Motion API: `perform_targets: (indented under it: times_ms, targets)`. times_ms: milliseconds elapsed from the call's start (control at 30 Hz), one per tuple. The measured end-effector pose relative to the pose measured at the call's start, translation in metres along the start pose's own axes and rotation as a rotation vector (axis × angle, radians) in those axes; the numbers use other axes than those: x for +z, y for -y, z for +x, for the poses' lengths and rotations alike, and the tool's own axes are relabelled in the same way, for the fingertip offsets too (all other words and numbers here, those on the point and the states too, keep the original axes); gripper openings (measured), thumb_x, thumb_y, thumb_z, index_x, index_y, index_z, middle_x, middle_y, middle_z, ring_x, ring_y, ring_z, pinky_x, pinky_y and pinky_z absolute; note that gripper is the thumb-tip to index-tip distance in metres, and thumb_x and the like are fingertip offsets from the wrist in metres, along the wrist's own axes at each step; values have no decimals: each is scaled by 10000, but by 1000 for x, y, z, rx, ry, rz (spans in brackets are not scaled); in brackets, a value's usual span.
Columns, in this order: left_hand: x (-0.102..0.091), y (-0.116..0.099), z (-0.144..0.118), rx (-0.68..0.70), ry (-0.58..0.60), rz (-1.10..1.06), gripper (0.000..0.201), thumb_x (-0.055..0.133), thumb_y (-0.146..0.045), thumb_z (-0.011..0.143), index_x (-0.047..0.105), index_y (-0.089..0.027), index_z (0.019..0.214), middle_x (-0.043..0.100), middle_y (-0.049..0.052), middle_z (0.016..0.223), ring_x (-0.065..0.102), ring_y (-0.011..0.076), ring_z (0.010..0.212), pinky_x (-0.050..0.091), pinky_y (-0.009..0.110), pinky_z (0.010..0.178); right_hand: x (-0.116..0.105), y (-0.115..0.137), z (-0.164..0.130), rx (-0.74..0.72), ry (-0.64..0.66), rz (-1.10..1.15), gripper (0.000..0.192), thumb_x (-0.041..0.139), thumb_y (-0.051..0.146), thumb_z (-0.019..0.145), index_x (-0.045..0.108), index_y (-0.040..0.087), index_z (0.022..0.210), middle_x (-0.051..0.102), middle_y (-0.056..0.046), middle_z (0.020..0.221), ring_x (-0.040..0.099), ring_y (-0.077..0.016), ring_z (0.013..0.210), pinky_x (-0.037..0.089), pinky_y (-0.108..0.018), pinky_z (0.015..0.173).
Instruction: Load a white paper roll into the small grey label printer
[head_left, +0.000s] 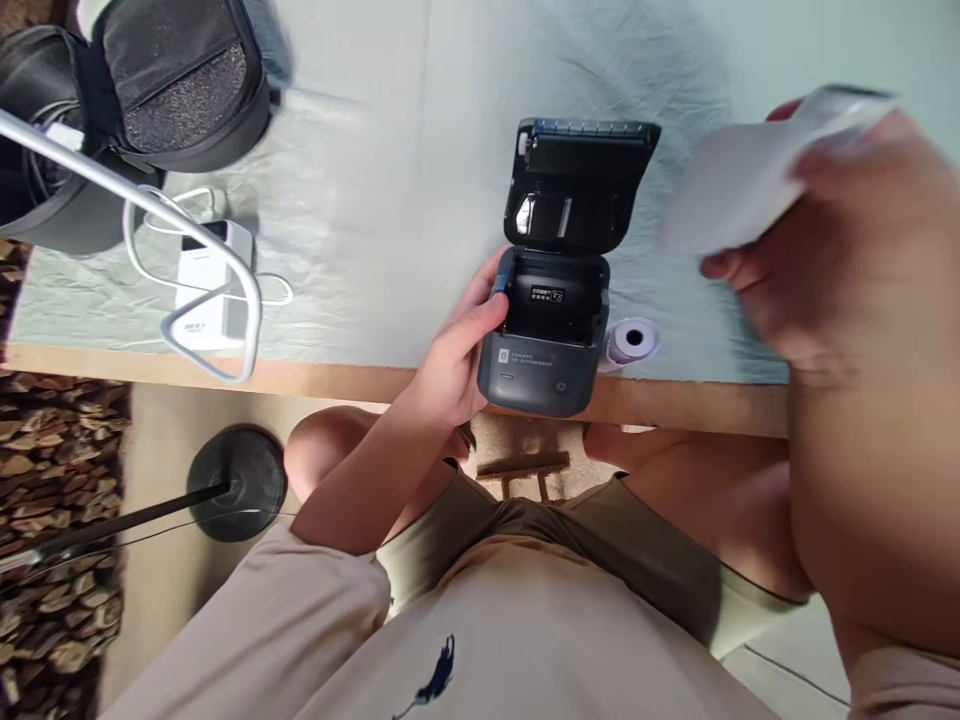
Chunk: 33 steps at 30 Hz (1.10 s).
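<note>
A small dark grey printer point(551, 345) stands at the near edge of the table with its lid point(577, 185) swung open and its paper bay bare. My left hand point(457, 350) grips the printer's left side. My right hand point(832, 230) is raised close to the camera at the right, blurred, and holds a white piece of paper point(739, 185) above the table. A small white paper roll point(631, 342) lies on its side just right of the printer.
A white power bank point(214, 290) with a looped white cable lies at the left on the pale cloth point(375, 200). A black bag point(180, 80) sits at the far left corner. A white metal stand bar point(150, 210) crosses above them; its round black base point(236, 480) rests on the floor.
</note>
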<state>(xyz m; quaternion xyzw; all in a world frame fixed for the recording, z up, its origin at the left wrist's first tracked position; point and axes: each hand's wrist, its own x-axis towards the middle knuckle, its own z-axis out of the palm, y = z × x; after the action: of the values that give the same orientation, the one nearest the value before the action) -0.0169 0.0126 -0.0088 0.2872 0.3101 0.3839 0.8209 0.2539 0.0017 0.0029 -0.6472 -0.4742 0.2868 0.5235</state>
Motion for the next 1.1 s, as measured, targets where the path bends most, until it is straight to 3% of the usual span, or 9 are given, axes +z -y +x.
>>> perform_targets:
  times_ms: [133, 267, 467, 533, 600, 667, 733, 867, 1100]
  targets:
    - [-1, 0, 0, 2, -22, 36, 353, 724, -347, 1008, 742, -246, 1346, 801, 40, 1263, 718, 298, 1394, 620, 377, 1110, 6, -19, -1, 36, -40, -55, 319, 741, 255, 761, 553, 222, 1016, 641, -2, 890, 621, -83, 719, 551, -230, 637]
    - [-4, 2, 0, 23, -28, 62, 439, 785, -419, 975, 732, -264, 1383, 800, 32, 1268, 719, 306, 1401, 634, 381, 1090, -1, -22, -19, -222, -15, -334, 311, 751, 347, 881, 616, 212, 1126, 700, -97, 1158, 674, -120, 960, 585, -269, 826]
    - [-2, 0, -2, -11, 2, -6, 334, 765, -372, 989, 744, -275, 1307, 805, 34, 1301, 712, 329, 1411, 623, 477, 1179, -10, -18, -26, -255, 80, -708, 449, 732, 420, 882, 688, 202, 1271, 752, -153, 1234, 721, -236, 1082, 558, -405, 977]
    - [-2, 0, -2, -8, 3, 4, 362, 777, -391, 978, 741, -278, 1319, 804, 28, 1271, 704, 329, 1421, 638, 462, 1156, -10, -4, -34, -410, -81, -622, 314, 716, 444, 912, 710, 192, 1100, 768, -129, 1094, 722, -219, 1049, 543, -364, 913]
    - [-2, 0, -2, 0, -5, 28, 434, 787, -425, 965, 729, -275, 1368, 795, 32, 1257, 703, 333, 1424, 655, 435, 1113, -9, 13, -48, -569, -196, -537, 295, 666, 432, 1007, 685, 176, 864, 701, -57, 791, 645, -118, 740, 440, -269, 686]
    - [-1, 0, -2, -1, -23, 41, 438, 773, -421, 973, 730, -266, 1381, 789, 37, 1253, 699, 331, 1437, 652, 415, 1110, -7, 27, -63, -650, -116, -514, 468, 506, 392, 1135, 669, 159, 763, 595, -15, 627, 530, -49, 569, 325, -226, 556]
    - [-1, -1, -3, 6, -34, 32, 370, 750, -388, 991, 751, -259, 1338, 793, 35, 1231, 701, 317, 1437, 651, 390, 1103, -4, 32, -77, -637, 29, -588, 528, 394, 442, 1182, 715, 166, 868, 608, -20, 673, 545, -46, 589, 332, -216, 533]
    - [0, -1, -4, 26, -37, 28, 291, 735, -367, 1014, 780, -266, 1283, 799, 11, 1210, 725, 277, 1385, 657, 341, 1044, 8, 19, -92, -494, 154, -829, 590, 506, 717, 1075, 683, 176, 1232, 658, -97, 1041, 601, -128, 750, 415, -267, 555]
    - [5, -3, -1, -1, -68, 79, 254, 718, -414, 995, 794, -307, 1212, 806, 24, 1225, 664, 345, 1431, 585, 483, 1186, 12, 1, -88, -425, 288, -674, 449, 480, 511, 1060, 621, 219, 1371, 633, -111, 1176, 671, -192, 910, 450, -286, 630]
